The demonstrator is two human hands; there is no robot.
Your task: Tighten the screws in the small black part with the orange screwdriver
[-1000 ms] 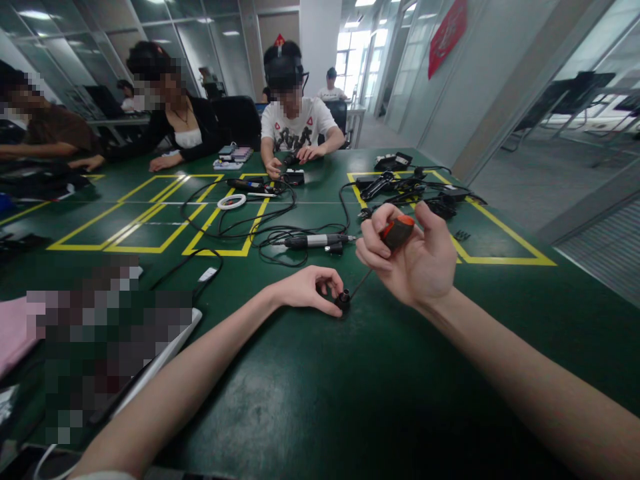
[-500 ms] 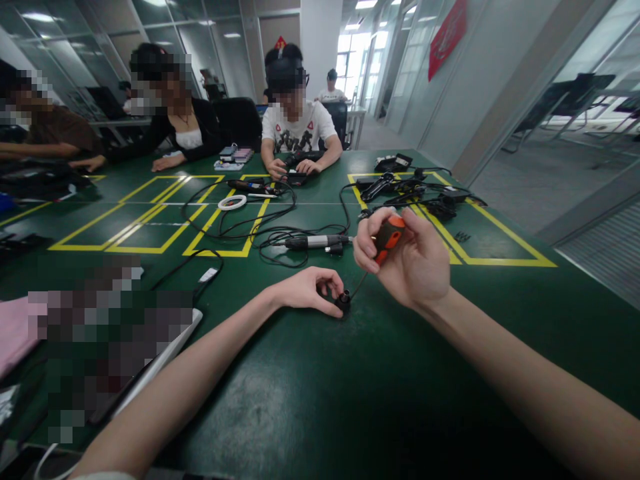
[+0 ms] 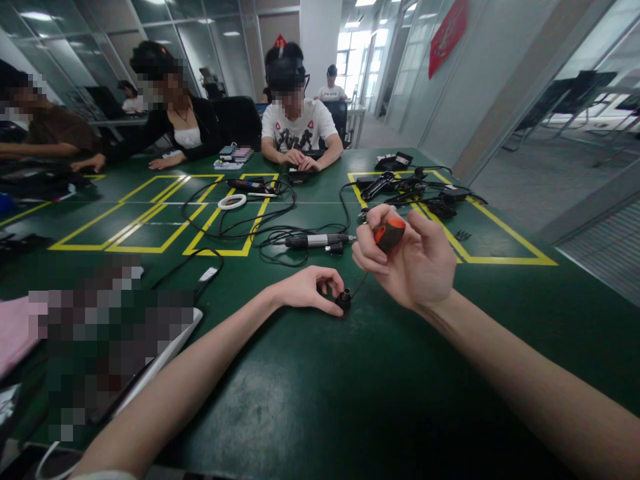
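My right hand is closed around the orange and black handle of a screwdriver. Its thin shaft slants down and left to a small black round part on the green table. Just left of that part, my left hand grips it between thumb and curled fingers, holding it against the tabletop. The part has a short metallic stub standing up at its top. Where exactly the screwdriver tip meets the part is too small to tell.
Beyond my hands lies a grey and black pen-shaped electric tool among looped black cables. A white ring sits farther left. Black devices and cords are heaped at the back right. A co-worker sits opposite, handling a black object.
The screwdriver handle has turned and tilted in my right hand, whose fingers have shifted around it. My left hand and the black part stay in place.
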